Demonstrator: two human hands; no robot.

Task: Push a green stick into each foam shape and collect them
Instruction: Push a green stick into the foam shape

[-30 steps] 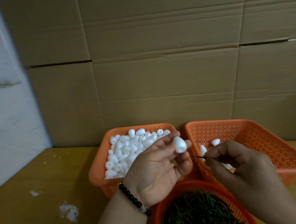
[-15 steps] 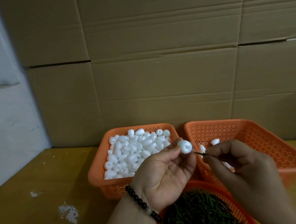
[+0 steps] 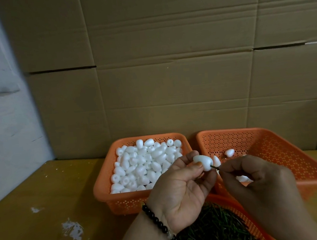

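Note:
My left hand (image 3: 181, 187) pinches a white egg-shaped foam piece (image 3: 203, 161) between thumb and fingertips, above the gap between the two baskets. My right hand (image 3: 256, 180) pinches a short green stick (image 3: 215, 167) whose tip sits in the blunt end of that foam piece. The left orange basket (image 3: 104, 185) is full of plain foam shapes (image 3: 146, 165). The right orange basket (image 3: 285, 158) holds a few foam shapes with sticks (image 3: 229, 152), partly hidden by my right hand. A round orange basket (image 3: 240, 210) of green sticks (image 3: 213, 230) lies under my wrists.
The baskets stand on a yellowish wooden table (image 3: 37, 218) with white paint marks. Stacked cardboard boxes (image 3: 168, 70) form a wall right behind the baskets. A white wall (image 3: 1, 125) runs along the left.
My left hand has turned the foam piece so its blunt end faces right. My right hand has brought the stick up to it, and the tip has entered the foam.

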